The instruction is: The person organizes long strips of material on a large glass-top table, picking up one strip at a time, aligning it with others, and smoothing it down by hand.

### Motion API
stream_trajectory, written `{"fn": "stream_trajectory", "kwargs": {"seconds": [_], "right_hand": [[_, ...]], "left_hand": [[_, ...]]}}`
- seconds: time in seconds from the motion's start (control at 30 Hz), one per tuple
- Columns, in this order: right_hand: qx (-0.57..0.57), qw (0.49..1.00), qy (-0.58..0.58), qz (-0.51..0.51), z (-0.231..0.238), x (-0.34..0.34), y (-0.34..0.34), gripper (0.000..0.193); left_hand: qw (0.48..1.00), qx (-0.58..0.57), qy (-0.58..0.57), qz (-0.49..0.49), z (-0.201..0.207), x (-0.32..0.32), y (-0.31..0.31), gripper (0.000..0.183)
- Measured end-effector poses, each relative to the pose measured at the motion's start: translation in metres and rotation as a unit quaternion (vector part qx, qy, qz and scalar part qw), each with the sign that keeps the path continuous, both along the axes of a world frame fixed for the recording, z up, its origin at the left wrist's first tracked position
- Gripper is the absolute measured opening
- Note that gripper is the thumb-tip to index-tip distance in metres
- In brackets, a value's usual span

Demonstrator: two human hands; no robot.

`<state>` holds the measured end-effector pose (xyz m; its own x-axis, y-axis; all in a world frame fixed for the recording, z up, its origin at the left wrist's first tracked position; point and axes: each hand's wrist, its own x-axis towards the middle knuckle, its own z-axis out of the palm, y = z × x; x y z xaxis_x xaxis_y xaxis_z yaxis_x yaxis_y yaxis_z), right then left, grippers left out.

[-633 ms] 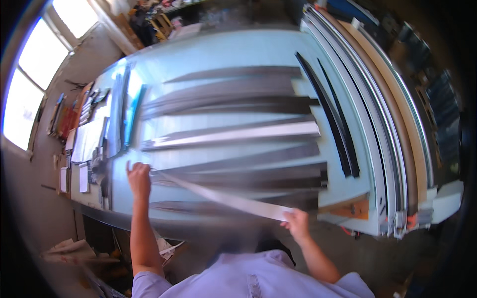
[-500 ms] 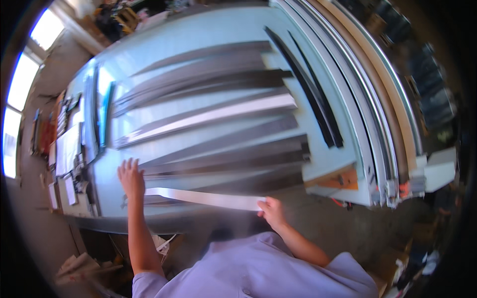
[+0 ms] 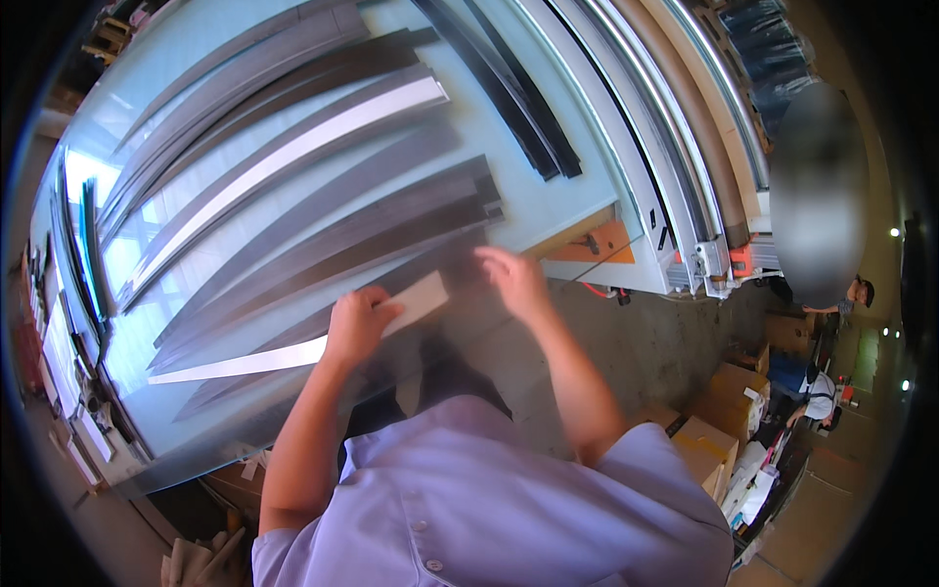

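Note:
A long white strip [image 3: 245, 364] slants across the near part of the pale blue table [image 3: 533, 220]. Closed around it, my left hand [image 3: 357, 328] grips the strip nearer its right end, which sticks out past the fingers and looks beige. My right hand [image 3: 516, 284] is apart from the white strip, its fingers stretched out by the right end of a dark grey strip [image 3: 445, 259]; blur hides whether they touch it. Beyond lie several more dark grey strips [image 3: 323, 240], and among them another white strip [image 3: 293, 147].
Two black bars [image 3: 518, 108] lie at the table's far right, beside long metal rails [image 3: 675, 127]. An orange piece [image 3: 602, 243] sits at the near right corner. Cardboard boxes [image 3: 729, 401] stand on the floor to the right, with people [image 3: 820, 396] farther off.
My right hand has let go of the white strip's right end and moved up beside a dark strip. My left hand has moved right and now grips the white strip. The view has turned rightward.

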<state>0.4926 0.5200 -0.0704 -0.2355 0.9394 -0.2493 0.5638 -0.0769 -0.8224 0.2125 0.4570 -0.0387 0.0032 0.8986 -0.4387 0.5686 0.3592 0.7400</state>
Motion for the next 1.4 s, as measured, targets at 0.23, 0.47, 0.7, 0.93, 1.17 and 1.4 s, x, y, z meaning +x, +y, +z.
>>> {"fn": "stream_trajectory", "kwargs": {"seconds": [0.23,0.47,0.7,0.93,1.17,1.4], "right_hand": [[0.154,0.964,-0.133,0.169,-0.019,0.040,0.043,0.035],[0.151,0.972,-0.107,0.145,-0.028,0.042,0.040,0.037],[0.113,0.981,-0.096,0.123,-0.032,0.044,0.041,0.038],[0.144,0.978,-0.101,0.116,-0.031,0.041,0.038,0.037],[0.139,0.979,-0.098,0.115,-0.032,0.040,0.038,0.035],[0.138,0.979,-0.101,0.110,-0.036,0.040,0.037,0.034]], "left_hand": [[0.995,-0.096,-0.024,0.004,-0.031,0.053,0.055,0.027],[0.991,-0.128,0.032,-0.009,-0.056,0.073,0.068,0.030],[0.984,-0.163,0.063,-0.013,-0.052,0.080,0.072,0.028],[0.986,-0.150,0.076,-0.001,-0.051,0.083,0.068,0.027],[0.987,-0.140,0.076,0.007,-0.047,0.083,0.064,0.027],[0.986,-0.149,0.067,0.014,-0.046,0.083,0.064,0.026]]}}
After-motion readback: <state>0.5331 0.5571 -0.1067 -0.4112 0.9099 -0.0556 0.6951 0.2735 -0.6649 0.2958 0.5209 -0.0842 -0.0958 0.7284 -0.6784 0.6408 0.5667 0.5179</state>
